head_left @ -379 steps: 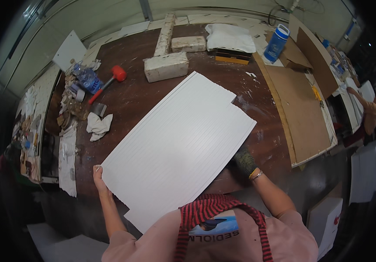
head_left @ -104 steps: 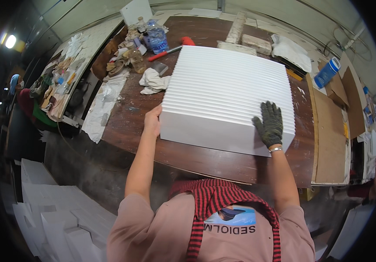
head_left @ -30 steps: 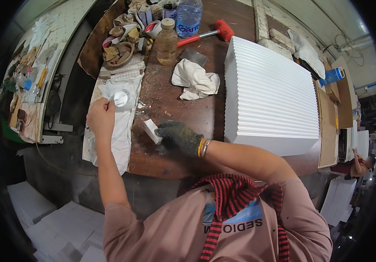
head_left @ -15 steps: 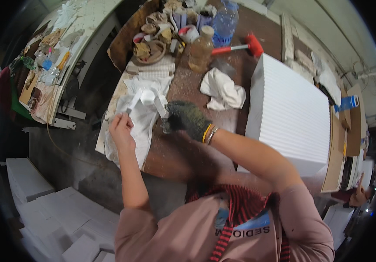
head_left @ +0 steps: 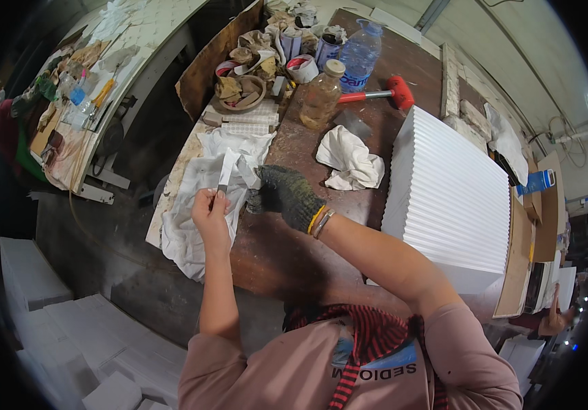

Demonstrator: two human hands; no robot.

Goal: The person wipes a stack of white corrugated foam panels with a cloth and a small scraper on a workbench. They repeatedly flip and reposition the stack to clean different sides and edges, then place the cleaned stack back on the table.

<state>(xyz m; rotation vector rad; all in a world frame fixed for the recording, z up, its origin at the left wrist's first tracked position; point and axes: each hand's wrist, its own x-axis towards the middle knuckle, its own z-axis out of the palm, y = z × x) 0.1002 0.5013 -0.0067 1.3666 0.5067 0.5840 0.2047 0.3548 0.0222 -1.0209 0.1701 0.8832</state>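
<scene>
Pinching the thin flat tool (head_left: 228,167) by its near end, the left hand (head_left: 210,213) leaves its far end free beside the pale piece (head_left: 245,173) the gloved right hand (head_left: 287,192) grips.

Tabletop (head_left: 410,61): soft shadow, lower centre
Ribbed block (head_left: 451,191): brightly lit
Floor (head_left: 137,273): dim
Lights (head_left: 574,346): glare, lower right
Wall (head_left: 526,61): bowed toward black rim

Lower centre: dusty-pink short-sleeved shirt (head_left: 266,376); blue print (head_left: 395,357) and dark lettering (head_left: 376,371) on chest. Red-and-black striped cloth (head_left: 379,329) over the front, matching strap (head_left: 344,388). Mid-frame: right hand (head_left: 284,191) in dark grey-green knit glove, yellow cuff edge (head_left: 316,217), silvery bracelet (head_left: 323,224). Left hand (head_left: 212,215) bare.
</scene>
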